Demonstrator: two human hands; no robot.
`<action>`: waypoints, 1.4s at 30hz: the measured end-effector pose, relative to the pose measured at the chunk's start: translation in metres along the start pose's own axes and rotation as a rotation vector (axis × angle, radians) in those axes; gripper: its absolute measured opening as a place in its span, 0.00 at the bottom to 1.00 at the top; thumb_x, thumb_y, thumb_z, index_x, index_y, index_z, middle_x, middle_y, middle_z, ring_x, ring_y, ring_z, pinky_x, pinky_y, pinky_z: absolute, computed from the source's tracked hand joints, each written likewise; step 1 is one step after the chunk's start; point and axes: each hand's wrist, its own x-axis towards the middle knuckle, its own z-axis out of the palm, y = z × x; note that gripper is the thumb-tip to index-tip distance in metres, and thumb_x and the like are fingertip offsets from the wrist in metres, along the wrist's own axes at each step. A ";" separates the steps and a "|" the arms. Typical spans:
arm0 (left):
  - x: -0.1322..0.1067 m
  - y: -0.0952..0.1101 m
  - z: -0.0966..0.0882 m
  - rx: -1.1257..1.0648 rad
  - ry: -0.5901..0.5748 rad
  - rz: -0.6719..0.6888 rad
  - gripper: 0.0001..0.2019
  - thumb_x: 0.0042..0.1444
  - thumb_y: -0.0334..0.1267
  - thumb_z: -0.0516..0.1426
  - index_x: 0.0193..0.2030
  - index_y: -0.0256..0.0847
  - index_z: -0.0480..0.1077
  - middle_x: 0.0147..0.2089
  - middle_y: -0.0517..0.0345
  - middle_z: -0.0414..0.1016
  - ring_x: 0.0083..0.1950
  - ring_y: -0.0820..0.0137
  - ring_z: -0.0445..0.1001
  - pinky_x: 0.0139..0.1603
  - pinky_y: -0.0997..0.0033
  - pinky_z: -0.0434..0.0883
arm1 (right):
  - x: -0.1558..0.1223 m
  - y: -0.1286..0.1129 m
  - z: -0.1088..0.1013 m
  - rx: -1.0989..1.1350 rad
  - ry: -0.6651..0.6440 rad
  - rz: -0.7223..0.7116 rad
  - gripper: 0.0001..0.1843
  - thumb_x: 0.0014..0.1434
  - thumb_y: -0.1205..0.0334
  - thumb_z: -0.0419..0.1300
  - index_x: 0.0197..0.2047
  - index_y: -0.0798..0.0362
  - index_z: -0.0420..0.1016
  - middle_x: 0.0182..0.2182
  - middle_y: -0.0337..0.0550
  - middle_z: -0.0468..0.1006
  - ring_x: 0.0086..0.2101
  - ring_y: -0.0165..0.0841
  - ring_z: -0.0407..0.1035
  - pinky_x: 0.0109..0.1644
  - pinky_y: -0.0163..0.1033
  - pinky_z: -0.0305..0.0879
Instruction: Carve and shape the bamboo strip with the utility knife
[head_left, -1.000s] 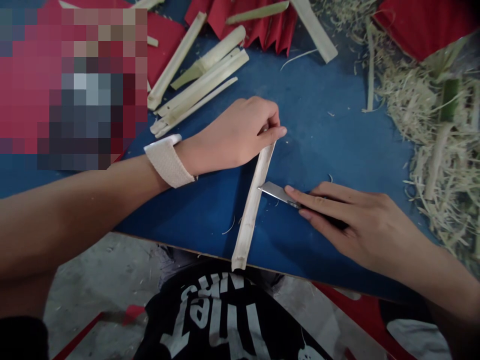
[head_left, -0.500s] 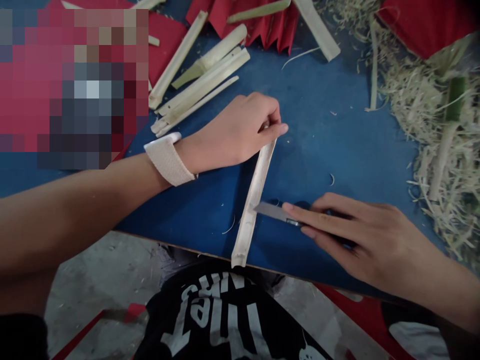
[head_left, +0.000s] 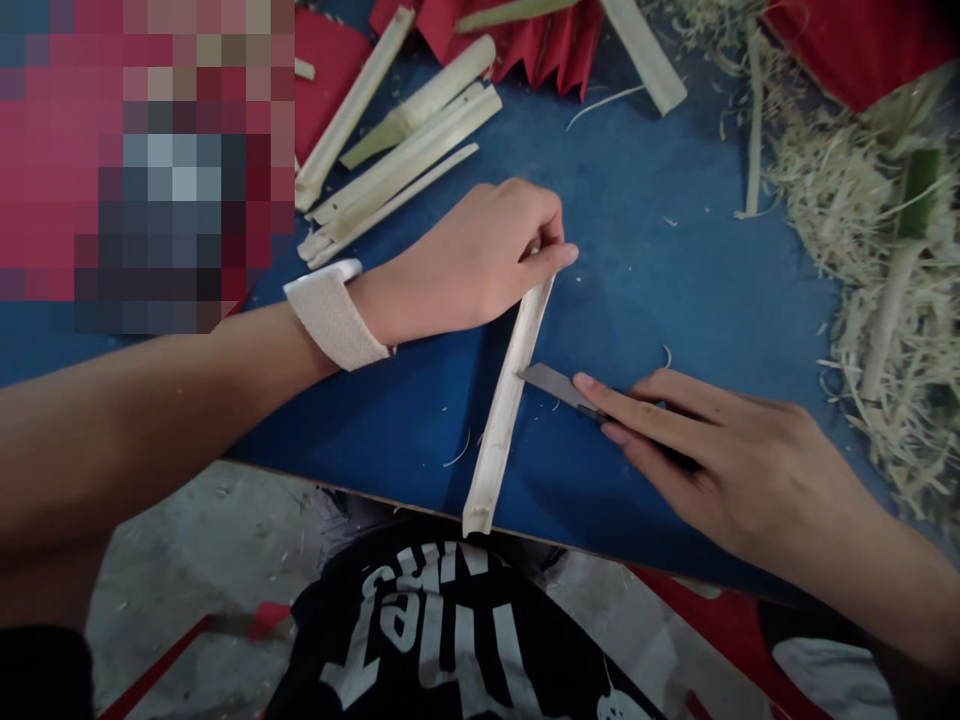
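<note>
A pale split bamboo strip (head_left: 499,430) lies slantwise on the blue table, its near end at the table's front edge. My left hand (head_left: 502,255), with a light band on the wrist, is closed on the strip's far end between thumb and fingers. In my right hand (head_left: 720,460) is a utility knife (head_left: 559,387), its handle mostly hidden by the fingers. My index finger rests along the blade, and the blade's tip touches the strip's right side, above its middle.
Several split bamboo pieces (head_left: 412,155) lie beyond my left hand. Folded red paper (head_left: 517,45) sits at the back. A heap of bamboo shavings (head_left: 855,300) covers the right side of the blue table (head_left: 675,290). The upper left is blurred out.
My right hand has moved the knife blade up along the strip, away from my body. My left hand keeps its hold on the far end.
</note>
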 end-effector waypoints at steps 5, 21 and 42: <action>-0.001 -0.002 0.001 -0.015 0.011 0.013 0.17 0.85 0.40 0.64 0.39 0.50 0.74 0.26 0.67 0.67 0.30 0.65 0.66 0.43 0.56 0.64 | 0.004 0.007 0.002 0.106 -0.024 -0.015 0.21 0.95 0.67 0.58 0.82 0.54 0.80 0.48 0.41 0.89 0.30 0.25 0.76 0.30 0.37 0.65; 0.000 -0.009 0.001 0.009 0.031 0.054 0.16 0.88 0.41 0.64 0.41 0.47 0.77 0.27 0.66 0.67 0.32 0.66 0.70 0.44 0.58 0.66 | -0.004 0.002 0.004 0.260 -0.137 -0.060 0.30 0.94 0.68 0.59 0.91 0.46 0.74 0.49 0.41 0.89 0.35 0.27 0.80 0.32 0.37 0.65; 0.002 0.011 -0.002 0.063 -0.025 -0.049 0.20 0.89 0.36 0.64 0.39 0.48 0.69 0.28 0.70 0.64 0.31 0.67 0.67 0.47 0.59 0.66 | -0.002 0.009 0.001 0.095 -0.038 -0.003 0.28 0.89 0.71 0.66 0.85 0.47 0.81 0.49 0.40 0.91 0.31 0.26 0.78 0.31 0.36 0.66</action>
